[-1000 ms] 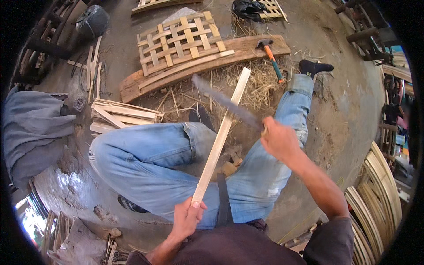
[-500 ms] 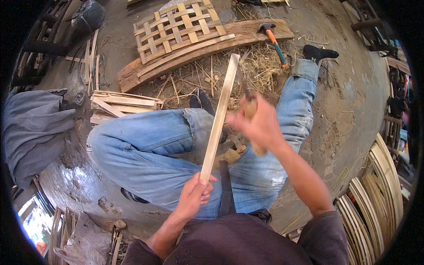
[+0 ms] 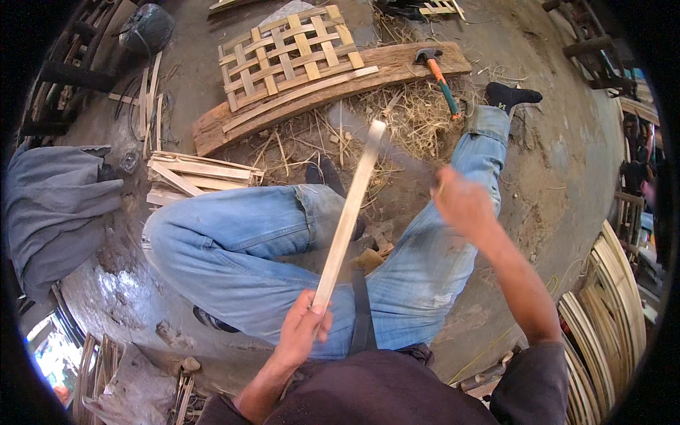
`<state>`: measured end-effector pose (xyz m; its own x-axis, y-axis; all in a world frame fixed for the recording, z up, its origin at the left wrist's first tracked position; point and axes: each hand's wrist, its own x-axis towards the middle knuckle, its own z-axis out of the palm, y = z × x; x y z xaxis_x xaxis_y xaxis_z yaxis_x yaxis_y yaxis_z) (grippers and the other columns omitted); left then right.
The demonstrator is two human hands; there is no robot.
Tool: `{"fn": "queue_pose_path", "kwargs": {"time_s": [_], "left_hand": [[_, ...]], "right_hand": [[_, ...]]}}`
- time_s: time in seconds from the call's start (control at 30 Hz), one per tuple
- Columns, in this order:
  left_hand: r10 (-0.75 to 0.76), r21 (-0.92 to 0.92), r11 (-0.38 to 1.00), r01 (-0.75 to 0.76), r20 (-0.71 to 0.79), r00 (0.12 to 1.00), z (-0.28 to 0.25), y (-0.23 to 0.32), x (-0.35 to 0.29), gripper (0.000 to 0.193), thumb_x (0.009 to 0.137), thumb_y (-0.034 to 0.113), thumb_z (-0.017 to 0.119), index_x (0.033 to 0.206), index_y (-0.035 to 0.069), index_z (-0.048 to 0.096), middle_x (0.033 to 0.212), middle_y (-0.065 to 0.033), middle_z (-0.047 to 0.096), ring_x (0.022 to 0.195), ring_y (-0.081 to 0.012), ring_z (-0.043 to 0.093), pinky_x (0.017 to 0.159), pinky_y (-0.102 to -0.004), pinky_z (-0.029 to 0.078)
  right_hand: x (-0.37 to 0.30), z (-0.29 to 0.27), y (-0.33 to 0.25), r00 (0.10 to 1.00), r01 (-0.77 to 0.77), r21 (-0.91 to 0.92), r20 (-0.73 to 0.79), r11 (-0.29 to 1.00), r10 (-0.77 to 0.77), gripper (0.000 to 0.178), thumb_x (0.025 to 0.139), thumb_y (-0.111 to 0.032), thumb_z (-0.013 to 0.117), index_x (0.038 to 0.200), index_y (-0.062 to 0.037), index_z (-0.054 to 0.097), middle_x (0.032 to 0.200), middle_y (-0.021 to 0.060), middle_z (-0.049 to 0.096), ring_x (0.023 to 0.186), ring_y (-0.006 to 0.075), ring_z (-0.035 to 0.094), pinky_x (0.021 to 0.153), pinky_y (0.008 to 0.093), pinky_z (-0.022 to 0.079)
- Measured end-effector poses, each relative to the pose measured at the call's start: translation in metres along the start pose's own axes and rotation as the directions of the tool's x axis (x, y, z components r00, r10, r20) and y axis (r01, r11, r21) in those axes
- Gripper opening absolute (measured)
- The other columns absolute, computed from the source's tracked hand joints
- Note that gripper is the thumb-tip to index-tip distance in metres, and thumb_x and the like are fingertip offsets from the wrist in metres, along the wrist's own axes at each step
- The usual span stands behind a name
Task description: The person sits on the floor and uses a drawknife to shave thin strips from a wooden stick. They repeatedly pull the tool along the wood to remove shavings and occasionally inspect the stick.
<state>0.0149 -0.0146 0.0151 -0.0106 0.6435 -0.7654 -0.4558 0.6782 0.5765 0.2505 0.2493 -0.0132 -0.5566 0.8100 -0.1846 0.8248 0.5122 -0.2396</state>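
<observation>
My left hand [image 3: 301, 331] is closed round the lower end of a flat, pale bamboo strip [image 3: 350, 205]. The strip slants up and away over my lap, its far end above the shavings. To the right of it, apart from the strip, my right hand [image 3: 464, 202] is a blurred fist over my right thigh. It grips a wooden-handled knife, whose handle is mostly hidden by the fingers and whose blade is only a faint smear toward the strip.
Beyond my legs, a woven slat panel [image 3: 290, 53] and a hammer [image 3: 439, 83] rest on a thick wooden plank [image 3: 212, 127]. Shavings [image 3: 425, 117] litter the floor. Split strips [image 3: 205, 173] lie by my left knee; bent strips [image 3: 609, 304] are stacked at right. Grey cloth [image 3: 57, 205] hangs at left.
My right hand has swung right and slightly nearer with the knife, away from the strip. The strip's far end has dipped a little nearer; my left hand keeps hold of it.
</observation>
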Motion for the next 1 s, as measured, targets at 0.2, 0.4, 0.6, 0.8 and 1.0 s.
{"fn": "queue_pose_path", "kwargs": {"time_s": [0.2, 0.4, 0.6, 0.8, 1.0], "left_hand": [[-0.055, -0.109, 0.993, 0.054, -0.007, 0.998, -0.009, -0.004, 0.002, 0.028, 0.098, 0.021, 0.046, 0.114, 0.002, 0.057, 0.074, 0.003, 0.045, 0.056, -0.0035, 0.037, 0.05, -0.0189, 0.031], [0.006, 0.021, 1.0, -0.008, 0.082, 0.997, -0.004, 0.014, 0.007, 0.035, 0.1, 0.025, 0.04, 0.118, -0.001, 0.057, 0.072, 0.006, 0.041, 0.058, -0.0017, 0.033, 0.05, -0.0189, 0.027], [0.046, 0.373, 0.927, -0.045, 0.006, 0.999, -0.02, -0.006, 0.011, 0.042, 0.103, 0.033, 0.04, 0.119, -0.002, 0.058, 0.073, 0.0039, 0.046, 0.059, -0.0047, 0.04, 0.051, -0.0218, 0.035], [0.044, 0.312, 0.944, -0.109, 0.208, 0.977, -0.014, 0.016, -0.008, 0.042, 0.104, 0.03, 0.038, 0.124, -0.002, 0.056, 0.077, 0.0012, 0.048, 0.063, -0.007, 0.048, 0.055, -0.0239, 0.043], [0.043, 0.273, 0.961, -0.047, 0.019, 0.999, -0.01, 0.016, -0.007, 0.045, 0.102, 0.032, 0.045, 0.132, -0.001, 0.049, 0.081, 0.0009, 0.049, 0.066, -0.0083, 0.052, 0.058, -0.0248, 0.045]], "right_hand": [[-0.026, 0.004, -0.024, 0.96, 0.261, -0.032, -0.094, 0.965, -0.263, 0.032, 0.078, -0.02, 0.071, 0.101, -0.0049, 0.053, 0.08, 0.0119, 0.062, 0.068, 0.0335, 0.065, 0.056, 0.0413, 0.052], [-0.01, 0.007, -0.022, 0.993, 0.014, 0.13, -0.115, 0.991, 0.001, 0.015, 0.085, -0.013, 0.056, 0.097, -0.0047, 0.054, 0.08, 0.0135, 0.063, 0.067, 0.0341, 0.065, 0.054, 0.0422, 0.052], [-0.075, -0.005, -0.091, 0.861, 0.419, 0.059, 0.291, 0.906, -0.417, 0.008, 0.088, -0.012, 0.05, 0.089, -0.0043, 0.049, 0.084, 0.0146, 0.064, 0.067, 0.0331, 0.065, 0.056, 0.0451, 0.051], [-0.013, -0.004, -0.034, 0.996, 0.074, 0.2, 0.04, 0.977, -0.083, 0.013, 0.083, -0.009, 0.058, 0.091, -0.0033, 0.05, 0.077, 0.0202, 0.063, 0.069, 0.0405, 0.064, 0.057, 0.0482, 0.05], [-0.002, -0.002, -0.029, 0.998, -0.061, 0.204, 0.008, 0.977, 0.061, 0.012, 0.082, -0.007, 0.058, 0.091, -0.0041, 0.051, 0.076, 0.0201, 0.062, 0.068, 0.0402, 0.064, 0.058, 0.048, 0.051]]}}
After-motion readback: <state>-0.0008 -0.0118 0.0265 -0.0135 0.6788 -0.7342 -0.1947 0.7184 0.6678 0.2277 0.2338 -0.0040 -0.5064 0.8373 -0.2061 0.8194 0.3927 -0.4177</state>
